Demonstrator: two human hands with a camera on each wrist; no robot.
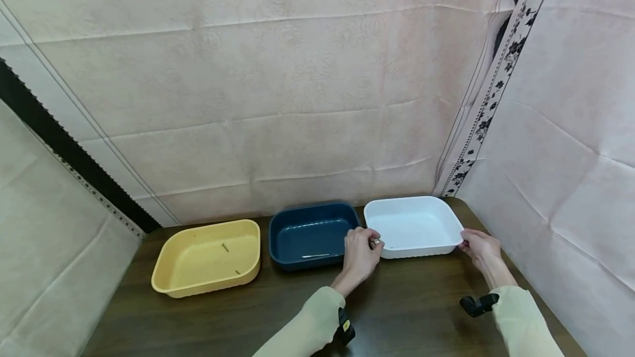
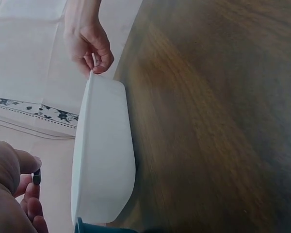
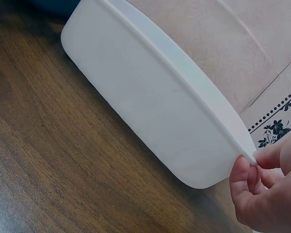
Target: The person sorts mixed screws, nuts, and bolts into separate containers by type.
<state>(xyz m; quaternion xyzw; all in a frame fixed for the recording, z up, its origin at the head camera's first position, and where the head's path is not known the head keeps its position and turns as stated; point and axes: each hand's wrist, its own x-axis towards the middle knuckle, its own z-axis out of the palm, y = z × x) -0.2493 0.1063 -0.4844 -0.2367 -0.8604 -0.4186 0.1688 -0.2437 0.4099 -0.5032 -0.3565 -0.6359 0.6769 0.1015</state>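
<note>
My left hand [image 1: 361, 252] is between the blue and white trays, over their near corners. Its thumb and fingertips pinch a small dark piece [image 2: 36, 176] with a metallic look; I cannot tell its exact kind. At the far right, my right hand [image 1: 481, 248] grips the rim of the white tray [image 3: 131, 92] between thumb and fingers at the near right corner. Beside the left hand sits the dark blue tray [image 1: 313, 214], with a thin silvery rod-like piece [image 1: 315, 256] lying near its front wall.
A yellow tray [image 1: 205, 285] stands on the left of the dark wooden table [image 1: 278, 313]. Inside it lie a small screw [image 1: 225, 247] and another small piece [image 1: 237, 272]. Pale patterned cloth [image 1: 297, 98] hangs behind and at both sides, close to the trays.
</note>
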